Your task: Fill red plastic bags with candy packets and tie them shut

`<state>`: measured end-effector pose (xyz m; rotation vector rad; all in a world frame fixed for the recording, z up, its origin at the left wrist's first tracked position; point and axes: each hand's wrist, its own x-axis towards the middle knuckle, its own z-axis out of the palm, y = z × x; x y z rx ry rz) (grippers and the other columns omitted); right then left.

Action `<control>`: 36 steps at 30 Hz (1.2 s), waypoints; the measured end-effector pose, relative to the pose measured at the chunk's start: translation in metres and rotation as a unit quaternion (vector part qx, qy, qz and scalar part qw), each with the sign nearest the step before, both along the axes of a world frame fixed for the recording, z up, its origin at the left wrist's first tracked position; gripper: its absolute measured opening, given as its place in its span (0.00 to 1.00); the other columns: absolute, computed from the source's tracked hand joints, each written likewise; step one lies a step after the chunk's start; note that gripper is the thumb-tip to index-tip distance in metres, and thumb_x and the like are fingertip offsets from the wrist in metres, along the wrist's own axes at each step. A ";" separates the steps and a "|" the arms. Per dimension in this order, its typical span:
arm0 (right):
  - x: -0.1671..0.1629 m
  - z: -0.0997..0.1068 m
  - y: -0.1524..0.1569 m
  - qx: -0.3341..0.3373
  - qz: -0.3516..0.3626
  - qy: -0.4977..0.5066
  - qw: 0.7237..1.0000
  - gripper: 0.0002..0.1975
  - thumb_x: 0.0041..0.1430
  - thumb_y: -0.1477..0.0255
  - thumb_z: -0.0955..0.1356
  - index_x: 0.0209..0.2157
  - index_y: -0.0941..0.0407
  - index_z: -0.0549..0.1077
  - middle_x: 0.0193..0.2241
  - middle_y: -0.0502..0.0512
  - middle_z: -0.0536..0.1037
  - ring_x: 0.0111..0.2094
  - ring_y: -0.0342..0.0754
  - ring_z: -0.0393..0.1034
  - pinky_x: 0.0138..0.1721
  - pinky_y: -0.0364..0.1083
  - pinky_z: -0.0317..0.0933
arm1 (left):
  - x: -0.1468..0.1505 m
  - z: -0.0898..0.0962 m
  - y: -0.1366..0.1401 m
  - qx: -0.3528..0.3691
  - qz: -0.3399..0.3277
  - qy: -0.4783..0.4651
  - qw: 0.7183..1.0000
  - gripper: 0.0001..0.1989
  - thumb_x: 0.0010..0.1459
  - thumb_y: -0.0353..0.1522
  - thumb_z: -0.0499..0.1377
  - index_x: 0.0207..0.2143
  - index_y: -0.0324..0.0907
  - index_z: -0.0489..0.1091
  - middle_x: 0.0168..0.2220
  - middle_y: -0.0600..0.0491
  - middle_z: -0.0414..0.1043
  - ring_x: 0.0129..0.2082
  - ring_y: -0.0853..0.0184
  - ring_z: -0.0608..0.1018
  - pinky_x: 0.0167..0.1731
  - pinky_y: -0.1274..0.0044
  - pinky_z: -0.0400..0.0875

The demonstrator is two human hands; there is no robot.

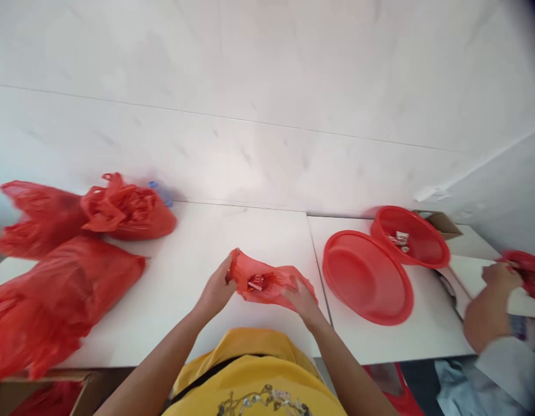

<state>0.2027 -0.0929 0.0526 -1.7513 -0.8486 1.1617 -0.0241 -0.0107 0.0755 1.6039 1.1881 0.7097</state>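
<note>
Spanning the gap between the left hand (218, 286) and the right hand (303, 296), a bag (270, 296) of thin, translucent red plastic is held over the counter (198, 242); whether it touches the surface cannot be told. The film is crumpled and drawn out sideways, its mouth gaping upward, its edge uneven. Within the mouth, near the middle, shows a small red packet (256, 282) with pale markings. The two hands stand apart: the left is clamped on the bag's left end, while the right, blurred, touches its right end, its exact grip unclear.

Left of the bag: three bulging red sacks (129, 211), with a blue-capped bottle (164, 195) behind the farthest. Right of the bag: a near basin (367, 277), red and round, overlapping in view a far basin (423, 234) that contains small pale wrappers (400, 240); beyond these, a cardboard box (443, 224). Farthest right of the bag: a co-worker's hand (502, 277) beside red items at the picture's edge. On the bag's near side: the wearer's yellow shirt (259, 381).
</note>
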 end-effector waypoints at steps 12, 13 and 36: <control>0.032 0.027 -0.012 0.114 -0.015 0.013 0.993 0.15 0.57 0.65 0.65 0.44 0.54 0.75 0.39 0.55 0.79 0.41 0.50 0.73 0.44 0.50 0.67 | -0.009 -0.012 0.016 0.058 -0.028 0.188 0.980 0.32 0.55 0.40 0.52 0.64 0.47 0.56 0.27 0.57 0.73 0.23 0.67 0.72 0.26 0.78 0.70; 0.038 0.021 -0.016 0.104 -0.030 0.003 0.994 0.15 0.57 0.65 0.65 0.44 0.55 0.75 0.39 0.56 0.79 0.41 0.50 0.73 0.44 0.50 0.67 | -0.011 -0.018 0.012 0.040 -0.038 0.196 0.979 0.33 0.56 0.40 0.52 0.64 0.47 0.55 0.29 0.56 0.75 0.24 0.67 0.73 0.27 0.77 0.71; 0.155 -0.079 -0.119 -0.176 -0.018 -0.591 0.787 0.23 0.63 0.63 0.56 0.51 0.56 0.73 0.39 0.63 0.79 0.39 0.59 0.72 0.37 0.54 0.63 | -0.012 0.012 -0.013 -0.010 -0.033 0.108 0.994 0.22 0.58 0.35 0.52 0.56 0.48 0.63 0.39 0.54 0.73 0.32 0.68 0.72 0.35 0.74 0.68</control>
